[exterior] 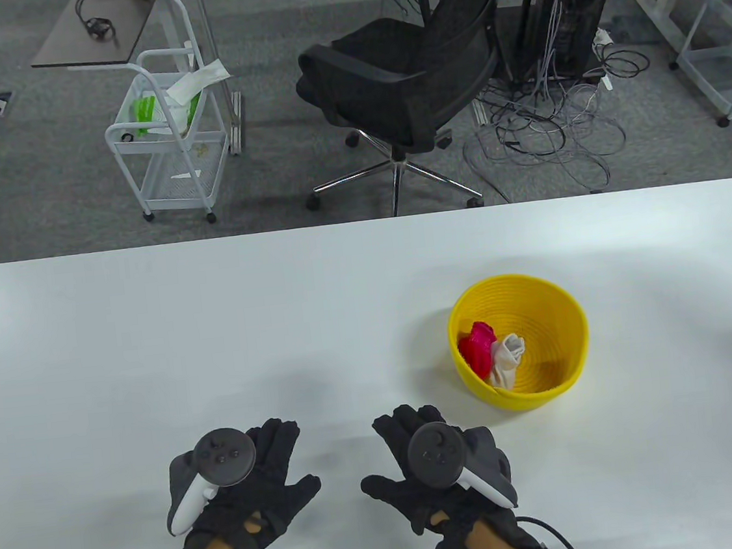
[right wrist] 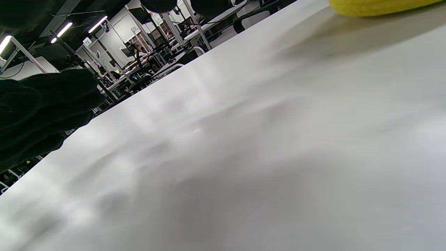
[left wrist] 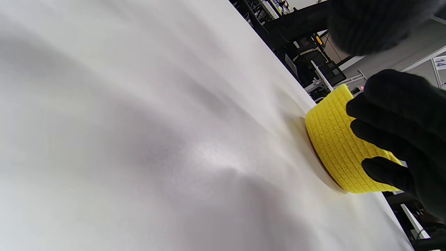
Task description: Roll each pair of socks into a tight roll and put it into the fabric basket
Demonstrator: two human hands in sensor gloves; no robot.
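A yellow fabric basket stands on the white table, right of centre. Inside it lie a red sock roll and a whitish sock roll, touching each other. My left hand and right hand lie side by side near the table's front edge, palms down, fingers spread, holding nothing. The basket is up and to the right of my right hand. In the left wrist view the basket's wall shows behind black gloved fingers. The right wrist view catches only the basket's lower edge.
Beyond the table's far edge stand a black office chair, a white wire cart and a tangle of cables on grey carpet. No loose socks show on the tabletop.
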